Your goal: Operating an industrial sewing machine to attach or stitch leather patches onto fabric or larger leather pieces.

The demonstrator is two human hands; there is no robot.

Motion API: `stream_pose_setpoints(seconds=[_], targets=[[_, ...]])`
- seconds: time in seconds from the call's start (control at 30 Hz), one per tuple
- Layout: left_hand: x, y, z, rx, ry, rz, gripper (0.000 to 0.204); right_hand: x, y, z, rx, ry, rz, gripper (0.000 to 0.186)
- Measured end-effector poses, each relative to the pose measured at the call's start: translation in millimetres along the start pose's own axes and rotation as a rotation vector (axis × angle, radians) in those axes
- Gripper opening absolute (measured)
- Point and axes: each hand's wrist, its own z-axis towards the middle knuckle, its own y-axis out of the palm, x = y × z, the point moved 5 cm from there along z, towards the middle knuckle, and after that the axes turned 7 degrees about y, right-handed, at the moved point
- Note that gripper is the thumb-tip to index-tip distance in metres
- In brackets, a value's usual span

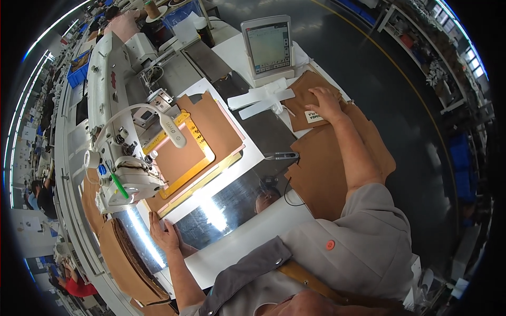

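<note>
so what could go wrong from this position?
1. Left hand rests on the shiny plate right beside the sewing head; fingers could get caught if the frame moves.
2. Right hand presses the brown stack at the table edge; pieces might slide off.
3. The snips lie loose near the stack and could snag.

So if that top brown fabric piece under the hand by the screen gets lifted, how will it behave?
The brown fabric piece lies flat and thin, so it would probably droop, not hold shape. It looks light for its size. Resting on a stack of similar brown pieces under the right hand, it may slide or drag the next one.
</note>
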Motion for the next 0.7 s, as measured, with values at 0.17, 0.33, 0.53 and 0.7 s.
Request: stream_pose_setpoints(seconds=[0.17,0.33,0.53,0.7], targets=[[-1,-2,0,0.020,0.004,-0.008,0.052,-7,0,11,0.041,-0.096,-0.030,0.076],[2,-5,-6,0.043,-0.006,-0.019,0.051,-28,-6,25,-0.022,-0.158,-0.041,0.065],[11,-2,-3,0.026,-0.011,0.038,0.052,6,-36,27,0.228,-0.262,0.070,0.024],[40,-4,-23,0.048,-0.098,-0.013,0.048,-5,-108,-1,0.247,0.028,-0.114,0.027]])
